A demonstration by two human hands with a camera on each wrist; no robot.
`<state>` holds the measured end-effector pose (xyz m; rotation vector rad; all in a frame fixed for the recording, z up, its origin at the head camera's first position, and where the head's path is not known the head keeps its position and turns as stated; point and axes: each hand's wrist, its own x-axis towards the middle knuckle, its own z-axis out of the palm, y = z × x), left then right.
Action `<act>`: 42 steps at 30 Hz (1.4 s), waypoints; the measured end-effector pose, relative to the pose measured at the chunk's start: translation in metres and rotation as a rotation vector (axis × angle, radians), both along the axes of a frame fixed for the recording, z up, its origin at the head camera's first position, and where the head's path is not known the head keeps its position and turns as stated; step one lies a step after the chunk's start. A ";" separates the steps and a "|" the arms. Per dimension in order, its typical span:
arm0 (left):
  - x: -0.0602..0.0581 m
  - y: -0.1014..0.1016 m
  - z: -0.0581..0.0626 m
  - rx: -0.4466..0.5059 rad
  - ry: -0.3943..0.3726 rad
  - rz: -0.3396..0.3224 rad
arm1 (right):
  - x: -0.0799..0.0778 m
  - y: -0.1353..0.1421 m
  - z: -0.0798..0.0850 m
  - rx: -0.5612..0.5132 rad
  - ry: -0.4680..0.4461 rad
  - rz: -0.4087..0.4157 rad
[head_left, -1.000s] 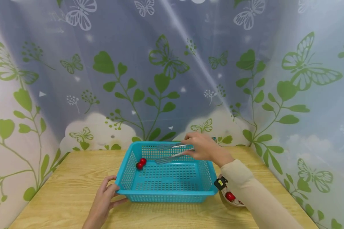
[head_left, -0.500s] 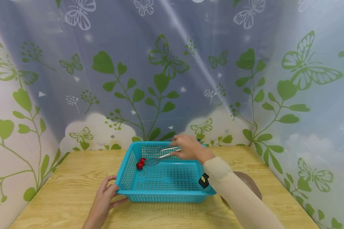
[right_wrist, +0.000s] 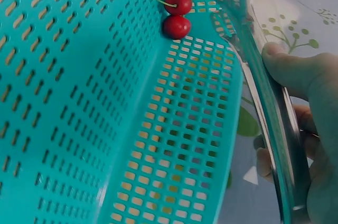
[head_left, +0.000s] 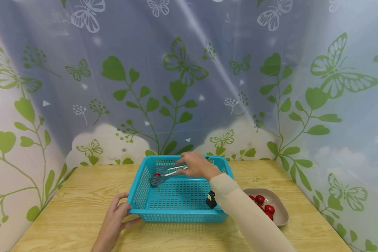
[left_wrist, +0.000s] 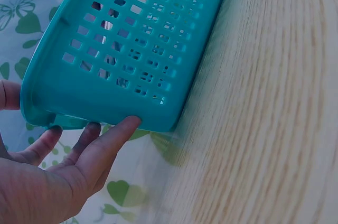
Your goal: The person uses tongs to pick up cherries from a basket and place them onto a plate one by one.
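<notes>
My left hand (head_left: 111, 218) grips the near-left corner of a blue perforated plastic basket (head_left: 176, 212), thumb at the rim and fingers against its outer side (left_wrist: 79, 86). Metal tongs (right_wrist: 272, 123) with whisk-like wire heads are held in my right hand (head_left: 196, 165), over the basket's far side. Their heads reach into the far-left corner. Two red cherries lie there side by side, the upper cherry (right_wrist: 178, 3) with a green stem and the lower cherry (right_wrist: 177, 27) touching it. In the head view the tong heads overlap them; the right wrist view shows the heads beside the cherries.
A beige dish (head_left: 282, 214) with several cherries (head_left: 269, 209) stands right of the basket, partly behind my right sleeve (head_left: 252, 213). The wooden table (head_left: 66, 206) meets a patterned curtain (head_left: 132, 105) at its back and sides.
My right hand has moved left with the tongs, bringing their heads down to the two cherries. The dish has come into view behind the sleeve. My left hand and the basket have stayed put.
</notes>
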<state>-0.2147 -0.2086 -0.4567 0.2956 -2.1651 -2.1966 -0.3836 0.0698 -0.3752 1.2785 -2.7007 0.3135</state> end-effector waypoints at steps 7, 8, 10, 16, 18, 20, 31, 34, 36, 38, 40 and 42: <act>0.001 0.001 0.001 -0.002 -0.010 0.004 | -0.003 -0.012 -0.013 0.014 -0.011 -0.064; 0.001 0.001 0.002 -0.002 -0.012 0.005 | -0.002 -0.013 -0.014 0.020 -0.012 -0.070; 0.000 0.001 0.002 -0.004 -0.012 0.005 | -0.002 -0.015 -0.017 0.030 -0.021 -0.080; -0.001 0.001 0.002 0.000 0.003 -0.001 | -0.003 -0.018 -0.023 0.037 -0.056 -0.101; -0.001 0.001 0.002 0.002 0.004 0.000 | -0.004 -0.018 -0.025 0.041 -0.066 -0.100; 0.000 0.001 0.002 0.002 0.003 0.000 | -0.005 -0.016 -0.028 0.042 -0.077 -0.096; -0.002 -0.001 -0.001 -0.001 0.001 -0.009 | -0.001 -0.003 -0.014 -0.019 -0.087 -0.091; -0.002 -0.001 -0.002 0.000 0.006 -0.012 | 0.000 0.003 -0.010 -0.036 -0.085 -0.079; -0.002 -0.001 -0.002 0.000 0.011 -0.015 | 0.001 0.008 -0.007 -0.039 -0.078 -0.079; -0.002 -0.001 -0.002 0.001 0.013 -0.016 | 0.002 0.013 -0.003 -0.034 -0.067 -0.083; -0.001 0.000 -0.001 0.001 0.016 -0.015 | 0.004 0.017 0.002 -0.039 -0.057 -0.082; 0.000 0.000 -0.001 0.002 0.015 -0.012 | 0.006 0.021 0.006 -0.045 -0.041 -0.080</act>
